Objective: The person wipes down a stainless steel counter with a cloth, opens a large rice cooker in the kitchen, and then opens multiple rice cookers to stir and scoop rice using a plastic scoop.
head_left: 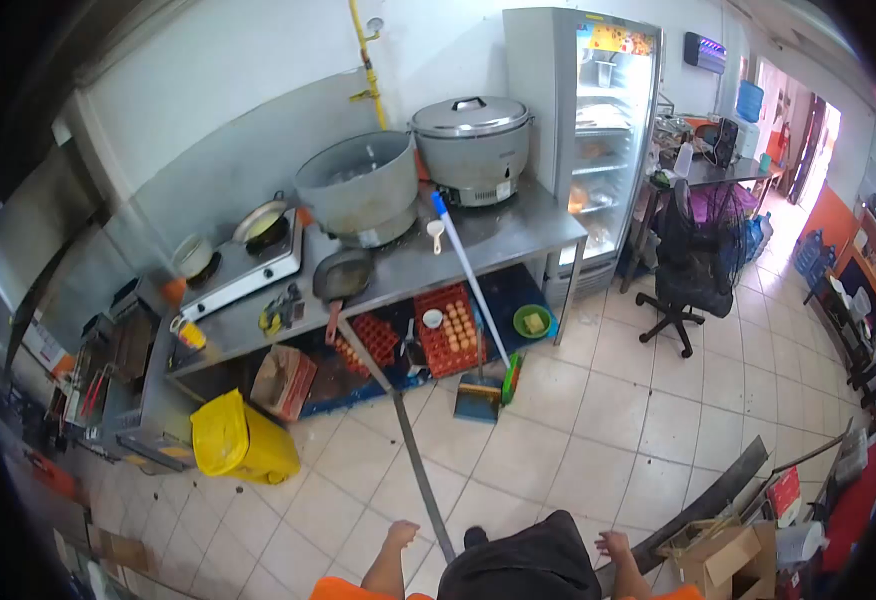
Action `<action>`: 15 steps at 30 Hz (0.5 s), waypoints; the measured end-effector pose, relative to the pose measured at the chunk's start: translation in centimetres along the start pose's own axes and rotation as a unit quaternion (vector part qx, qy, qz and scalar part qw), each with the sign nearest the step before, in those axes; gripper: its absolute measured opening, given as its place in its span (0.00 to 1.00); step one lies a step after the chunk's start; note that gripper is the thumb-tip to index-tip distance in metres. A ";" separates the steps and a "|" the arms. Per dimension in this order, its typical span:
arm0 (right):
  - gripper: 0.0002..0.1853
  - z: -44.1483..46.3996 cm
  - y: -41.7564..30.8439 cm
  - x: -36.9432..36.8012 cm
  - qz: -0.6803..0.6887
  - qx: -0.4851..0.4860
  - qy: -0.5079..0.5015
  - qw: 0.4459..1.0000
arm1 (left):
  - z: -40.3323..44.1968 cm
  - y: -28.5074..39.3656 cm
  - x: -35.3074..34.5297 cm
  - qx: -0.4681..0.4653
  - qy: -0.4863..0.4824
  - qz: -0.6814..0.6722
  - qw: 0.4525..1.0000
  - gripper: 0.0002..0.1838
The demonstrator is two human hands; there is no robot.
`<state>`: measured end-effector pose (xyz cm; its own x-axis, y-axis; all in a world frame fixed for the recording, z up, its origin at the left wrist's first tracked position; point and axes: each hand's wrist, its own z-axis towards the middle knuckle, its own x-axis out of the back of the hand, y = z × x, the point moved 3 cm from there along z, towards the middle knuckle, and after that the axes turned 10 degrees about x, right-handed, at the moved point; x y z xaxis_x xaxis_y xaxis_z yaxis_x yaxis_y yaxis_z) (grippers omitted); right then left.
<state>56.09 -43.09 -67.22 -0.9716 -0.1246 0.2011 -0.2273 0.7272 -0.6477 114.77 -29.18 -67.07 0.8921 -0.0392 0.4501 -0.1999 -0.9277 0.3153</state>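
My left hand [402, 534] hangs low in front of me with its fingers loosely apart and nothing in it. Near it, a long grey metal strip runs along the floor tiles towards the steel table [398, 290]. My right hand [614, 545] is held out to the other side, fingers spread, holding nothing. It is nearest to an open cardboard box [723, 560] at the lower right. Between my hands is dark cloth [518, 560] over my body. A broom [473, 275] leans on the table's front, with a dustpan [478, 399] at its foot.
A yellow bin [243, 440] stands by the stove. The table bears a large pot [358, 185], a rice cooker [471, 150] and a frying pan [343, 275]. Egg trays [448, 335] sit underneath. Beyond are a lit fridge [598, 130] and a wheeled chair [693, 260].
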 end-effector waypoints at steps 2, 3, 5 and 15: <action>0.17 2.9 1.4 1.7 0.043 -0.059 -0.015 0.997 | 1.4 10.8 3.1 -0.032 0.065 -0.032 0.997 0.21; 0.18 4.4 2.4 2.6 0.079 -0.097 -0.034 0.992 | 3.9 14.4 3.7 -0.084 0.106 -0.084 0.987 0.21; 0.18 6.5 1.3 4.0 0.052 -0.146 -0.035 0.987 | 5.5 22.3 5.6 -0.229 0.146 -0.020 0.962 0.19; 0.22 35.5 -23.5 6.6 -0.185 -0.015 -0.160 0.970 | 10.2 27.1 -2.0 -0.053 -0.055 0.117 0.990 0.21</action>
<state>52.67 -84.97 -76.75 -0.7955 -0.5801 0.1750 -0.5674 0.6118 -0.5511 111.74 -57.99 -67.95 0.8541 -0.2936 0.4293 -0.4422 -0.8444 0.3024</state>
